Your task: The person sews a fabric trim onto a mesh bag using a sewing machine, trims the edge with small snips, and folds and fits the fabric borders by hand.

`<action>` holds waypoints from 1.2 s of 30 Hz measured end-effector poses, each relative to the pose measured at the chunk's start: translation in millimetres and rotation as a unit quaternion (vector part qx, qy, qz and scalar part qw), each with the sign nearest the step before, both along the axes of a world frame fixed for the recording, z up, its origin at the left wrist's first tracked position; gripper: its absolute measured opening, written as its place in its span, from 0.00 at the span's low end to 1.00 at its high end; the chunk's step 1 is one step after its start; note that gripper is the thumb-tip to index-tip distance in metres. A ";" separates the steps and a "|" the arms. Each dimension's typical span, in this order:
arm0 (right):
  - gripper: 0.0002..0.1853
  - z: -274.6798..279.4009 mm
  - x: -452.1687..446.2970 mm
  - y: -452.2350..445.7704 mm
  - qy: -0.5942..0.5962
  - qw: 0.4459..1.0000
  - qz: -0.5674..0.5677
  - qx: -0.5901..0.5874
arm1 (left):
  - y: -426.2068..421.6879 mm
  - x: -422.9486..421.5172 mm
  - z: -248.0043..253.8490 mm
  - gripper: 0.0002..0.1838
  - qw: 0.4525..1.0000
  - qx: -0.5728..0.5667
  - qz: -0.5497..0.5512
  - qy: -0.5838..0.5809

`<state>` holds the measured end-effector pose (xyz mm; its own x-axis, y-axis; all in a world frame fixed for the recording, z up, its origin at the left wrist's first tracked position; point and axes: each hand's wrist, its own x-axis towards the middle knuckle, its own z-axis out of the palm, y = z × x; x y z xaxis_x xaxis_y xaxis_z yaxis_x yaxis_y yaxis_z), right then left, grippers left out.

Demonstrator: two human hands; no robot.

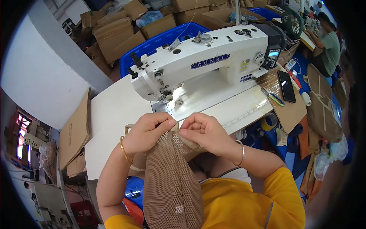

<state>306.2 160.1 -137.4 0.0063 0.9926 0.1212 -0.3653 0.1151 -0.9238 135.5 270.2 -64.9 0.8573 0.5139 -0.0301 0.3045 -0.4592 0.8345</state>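
A brown mesh fabric piece, bag-like in shape (171,187), hangs from my hands over my lap. My left hand (150,131) pinches its top edge between thumb and fingers. Close beside it, my right hand (204,131) has its fingers curled on the same edge, a little to the right. Just beyond my hands stands a white sewing machine (206,57) on a white table (110,114). Its needle area (169,101) is above and in front of my fingers, apart from the fabric.
A black phone (286,86) and snips (273,95) lie on cardboard at the right. Yellow tape (269,121) sits below. Folded cardboard (76,131) leans at the table's left. Behind are a blue crate (126,63) and boxes (114,38). Another person (329,45) sits far right.
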 end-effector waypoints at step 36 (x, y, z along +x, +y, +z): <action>0.13 13.3 -5.5 1.1 -0.075 0.992 0.098 -0.003 | 10.5 -11.3 32.0 0.11 0.988 -0.128 -0.034 0.073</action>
